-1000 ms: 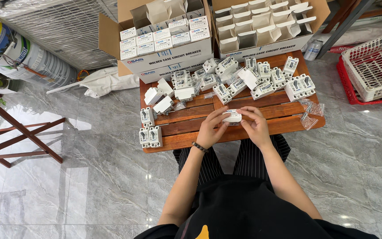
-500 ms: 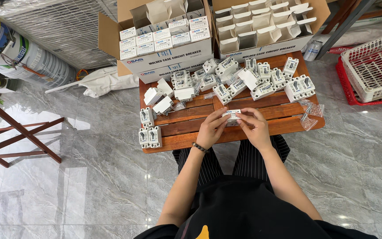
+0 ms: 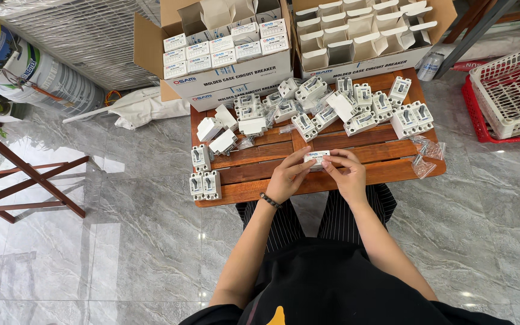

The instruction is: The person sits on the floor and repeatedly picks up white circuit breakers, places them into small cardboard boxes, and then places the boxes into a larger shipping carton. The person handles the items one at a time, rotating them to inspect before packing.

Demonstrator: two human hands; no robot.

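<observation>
Pinching small white box [image 3: 316, 158] between left hand [image 3: 287, 179] and right hand [image 3: 347, 174]; each grip clamped on box end, above wooden table [image 3: 260, 171].

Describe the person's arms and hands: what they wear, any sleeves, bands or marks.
Both forearms are bare, with no sleeves showing down to the wrists. The left hand has a dark beaded bracelet around its wrist. The right hand wears no band or watch that I can see. No gloves on either; rings are too small to tell.

Glossy grey marble floor [image 3: 91, 241] mirrors bright light beneath a low wooden slat table [image 3: 254, 174] and a folding wooden stand [image 3: 25, 180]
</observation>
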